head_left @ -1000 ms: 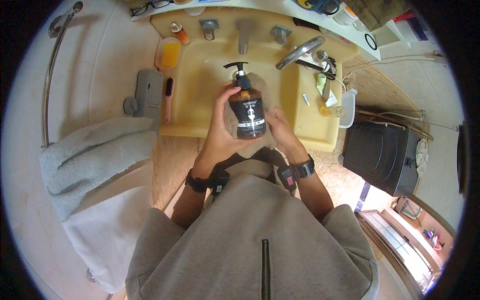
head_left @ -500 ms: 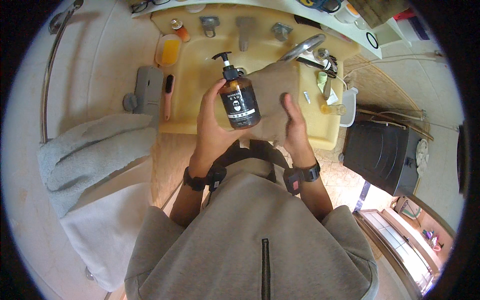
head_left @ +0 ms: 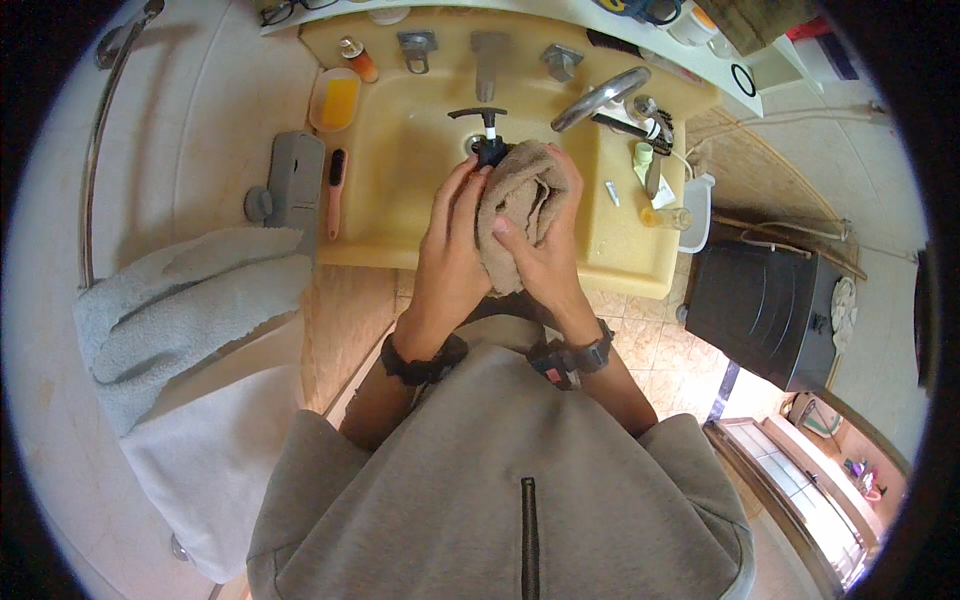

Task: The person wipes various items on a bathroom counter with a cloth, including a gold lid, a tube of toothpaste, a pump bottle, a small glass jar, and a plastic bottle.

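Over sink (head_left: 390,190) | pump bottle (head_left: 490,153) grasped in left hand (head_left: 448,245) | right hand (head_left: 552,262) clutching cloth (head_left: 520,192) against it

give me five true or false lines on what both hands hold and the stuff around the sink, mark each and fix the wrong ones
1. The right hand is on a bunched brown terry cloth. True.

2. The left hand hangs free, touching nothing. False: it holds the left side of the cloth bundle.

3. A black plastic pump top pokes out beyond the cloth. True.

4. The yellow rectangular block lies on the right side of the pale yellow sink. False: the block sits in a pale shallow dish at the upper left of the sink.

5. A brush with a pink handle and black bristles lies to the left of both hands. True.
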`<state>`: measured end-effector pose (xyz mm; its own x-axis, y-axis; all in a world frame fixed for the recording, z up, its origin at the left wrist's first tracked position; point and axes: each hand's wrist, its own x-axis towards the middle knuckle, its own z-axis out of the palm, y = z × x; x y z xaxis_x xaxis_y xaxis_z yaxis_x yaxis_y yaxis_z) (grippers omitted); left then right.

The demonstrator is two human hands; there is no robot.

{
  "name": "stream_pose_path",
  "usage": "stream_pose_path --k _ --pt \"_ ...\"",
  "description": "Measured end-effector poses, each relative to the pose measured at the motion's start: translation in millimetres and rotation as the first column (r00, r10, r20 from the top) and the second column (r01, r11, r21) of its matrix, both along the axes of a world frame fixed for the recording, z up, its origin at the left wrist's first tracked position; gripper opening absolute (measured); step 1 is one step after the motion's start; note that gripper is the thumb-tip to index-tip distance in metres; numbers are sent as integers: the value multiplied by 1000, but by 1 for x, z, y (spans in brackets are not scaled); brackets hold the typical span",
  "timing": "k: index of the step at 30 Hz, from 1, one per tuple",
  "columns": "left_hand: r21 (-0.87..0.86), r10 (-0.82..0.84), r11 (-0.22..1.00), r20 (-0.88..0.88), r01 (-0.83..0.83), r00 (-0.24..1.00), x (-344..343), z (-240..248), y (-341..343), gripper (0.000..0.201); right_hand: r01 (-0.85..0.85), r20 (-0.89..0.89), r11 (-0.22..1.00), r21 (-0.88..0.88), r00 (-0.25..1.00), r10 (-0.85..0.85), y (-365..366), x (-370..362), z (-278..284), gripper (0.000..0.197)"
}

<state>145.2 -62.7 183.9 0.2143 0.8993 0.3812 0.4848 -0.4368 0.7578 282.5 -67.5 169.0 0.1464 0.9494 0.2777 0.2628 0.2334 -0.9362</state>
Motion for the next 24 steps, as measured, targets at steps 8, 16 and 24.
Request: stream_pose_path --k 8,16,24 --pt "-140 -84 984 204 114 975 0 7 1 72 -43 -272 983 -180 962 -8 5 -6 12 58" --pt "-483 358 809 857 335 371 30 -30 27 43 21 -8 1000 16 1000 -21 10 -13 10 46" --pt "-465 290 872 746 156 599 42 -15 20 39 150 -222 983 -110 960 -171 17 -15 18 32"
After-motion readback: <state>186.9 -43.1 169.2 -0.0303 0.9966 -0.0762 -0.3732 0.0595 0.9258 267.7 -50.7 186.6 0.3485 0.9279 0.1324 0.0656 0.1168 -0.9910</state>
